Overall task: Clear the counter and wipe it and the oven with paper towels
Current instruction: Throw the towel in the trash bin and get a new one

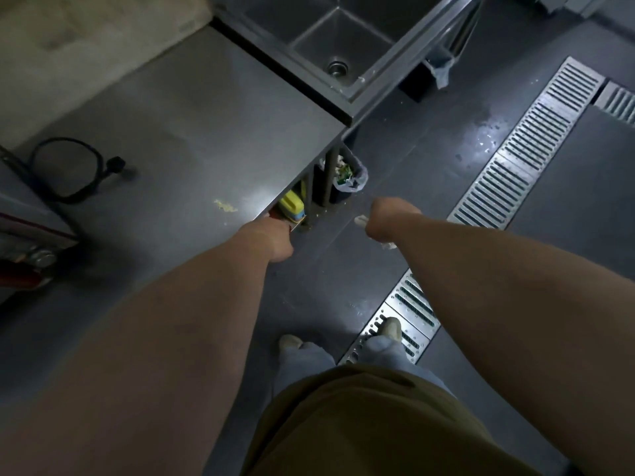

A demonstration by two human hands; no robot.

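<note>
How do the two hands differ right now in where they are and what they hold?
The left hand sits at the counter's front edge, while the right hand hangs out over the floor. The right hand grips a crumpled paper towel; whether the left hand holds anything cannot be seen. Both have their fingers curled.

Grey brushed-steel counter [192, 132] bearing a pale yellow smear [225, 206] and a black looped cable [68, 170]; white crumpled paper towel [361, 220] in the right hand [388, 219]. Yellow container [292, 204] with a blue band beneath the counter; silver floor grate [522, 146] patterned with parallel dark slots on dark grey floor [567, 201]. Olive-brown shirt [360, 424], grey-blue trousers [302, 359]
</note>
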